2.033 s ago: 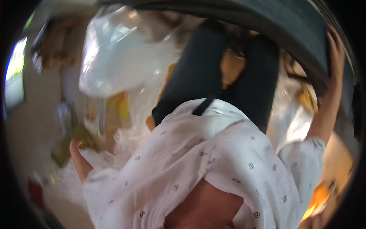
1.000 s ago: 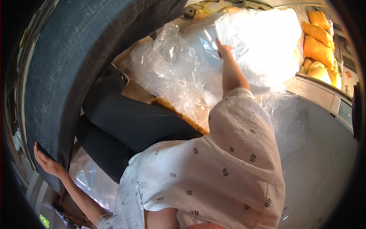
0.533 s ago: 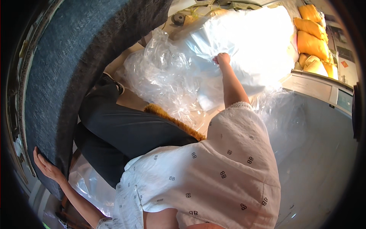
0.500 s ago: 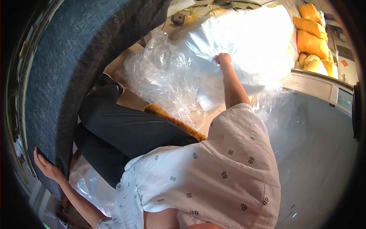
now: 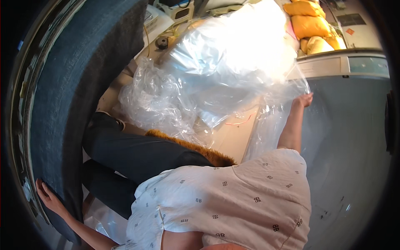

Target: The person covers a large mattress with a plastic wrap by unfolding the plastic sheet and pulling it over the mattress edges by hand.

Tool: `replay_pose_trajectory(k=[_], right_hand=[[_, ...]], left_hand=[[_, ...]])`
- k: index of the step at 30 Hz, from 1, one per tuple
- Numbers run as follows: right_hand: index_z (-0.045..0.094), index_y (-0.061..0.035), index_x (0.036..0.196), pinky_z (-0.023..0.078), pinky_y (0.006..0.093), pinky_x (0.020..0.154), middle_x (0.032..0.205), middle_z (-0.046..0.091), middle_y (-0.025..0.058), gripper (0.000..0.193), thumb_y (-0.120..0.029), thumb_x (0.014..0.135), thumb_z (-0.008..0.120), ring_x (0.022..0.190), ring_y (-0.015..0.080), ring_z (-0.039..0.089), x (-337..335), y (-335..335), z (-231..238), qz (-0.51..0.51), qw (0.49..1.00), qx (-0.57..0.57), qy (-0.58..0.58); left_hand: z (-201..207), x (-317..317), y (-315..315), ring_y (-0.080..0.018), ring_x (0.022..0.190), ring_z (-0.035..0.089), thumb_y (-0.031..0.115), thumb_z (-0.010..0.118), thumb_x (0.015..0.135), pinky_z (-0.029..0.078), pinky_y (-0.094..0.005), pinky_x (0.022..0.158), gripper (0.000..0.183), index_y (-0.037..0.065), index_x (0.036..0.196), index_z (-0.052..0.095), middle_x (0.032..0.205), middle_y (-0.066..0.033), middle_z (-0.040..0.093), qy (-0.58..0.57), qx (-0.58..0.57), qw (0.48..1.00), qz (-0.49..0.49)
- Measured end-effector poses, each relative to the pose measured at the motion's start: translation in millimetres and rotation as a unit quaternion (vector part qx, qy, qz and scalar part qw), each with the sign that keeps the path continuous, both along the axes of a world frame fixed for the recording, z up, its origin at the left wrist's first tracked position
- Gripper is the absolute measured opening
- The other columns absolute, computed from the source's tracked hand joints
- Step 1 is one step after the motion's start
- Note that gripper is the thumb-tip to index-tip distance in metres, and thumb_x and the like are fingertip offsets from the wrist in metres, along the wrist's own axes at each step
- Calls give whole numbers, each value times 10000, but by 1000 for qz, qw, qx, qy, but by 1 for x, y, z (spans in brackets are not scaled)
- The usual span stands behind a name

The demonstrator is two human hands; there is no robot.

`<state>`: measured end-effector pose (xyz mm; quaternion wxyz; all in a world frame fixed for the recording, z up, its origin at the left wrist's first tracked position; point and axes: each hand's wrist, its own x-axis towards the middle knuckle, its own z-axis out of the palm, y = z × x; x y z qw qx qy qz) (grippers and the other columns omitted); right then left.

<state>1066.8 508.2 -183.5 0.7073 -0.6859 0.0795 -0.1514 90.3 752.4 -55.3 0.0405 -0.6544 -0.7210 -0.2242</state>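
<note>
My right hand [image 5: 304, 100] is stretched out to the right, its fingers closed on the edge of a clear plastic sheet [image 5: 283, 89]. The plastic is pulled taut from the hand toward a large, shiny, brightly lit plastic-wrapped bundle [image 5: 200, 50]. Loose crumpled clear plastic [image 5: 154, 100] spreads to the left of that bundle. At the lower left my left hand [image 5: 49, 199] rests with fingers extended on a long dark blue-grey cloth surface [image 5: 54, 121].
Yellow packages [image 5: 310, 26] are stacked at the far right, behind a pale ledge [image 5: 321, 66]. A grey panel [image 5: 350, 146] fills the right side. A brown furry cushion [image 5: 196, 146] lies beside my leg. A small black round object [image 5: 161, 42] sits at the back.
My right hand has moved from the bundle's middle out to the right, drawing clear plastic with it. The view has shifted somewhat. My left hand stays on the dark cloth.
</note>
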Motion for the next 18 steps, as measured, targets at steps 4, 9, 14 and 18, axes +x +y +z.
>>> replay_pose_trajectory(k=[4,9,14,18], right_hand=[[545,-70,1018,391,216,603,784,509,-20,246,-258,928,414,682,67,448,-10,56,-23,249,965,-72,-29],[541,-113,935,345,200,515,707,445,-58,181,-271,917,454,592,36,384,-228,214,-7,547,830,-101,-41],[543,-66,845,359,176,552,670,482,-36,132,-175,890,484,616,28,432,-350,234,96,729,680,-24,-72],[574,-52,816,403,190,482,706,551,-8,131,-167,867,537,546,45,494,-396,240,164,832,543,-51,-104]], left_hand=[[-7,83,27,-179,1088,517,92,437,931,403,-284,932,286,-6,1191,505,1174,-115,542,-157,109,975,-110],[4,263,5,-151,873,546,17,508,873,433,-263,787,177,23,1039,569,939,-70,569,-263,6,909,-324],[2,351,0,-220,1208,414,4,561,800,297,-348,1010,537,25,1300,366,1271,-132,462,-438,-138,771,-441],[20,403,11,-174,1122,447,44,653,739,324,-310,951,584,21,1265,400,1217,-106,494,-510,-178,692,-478]])
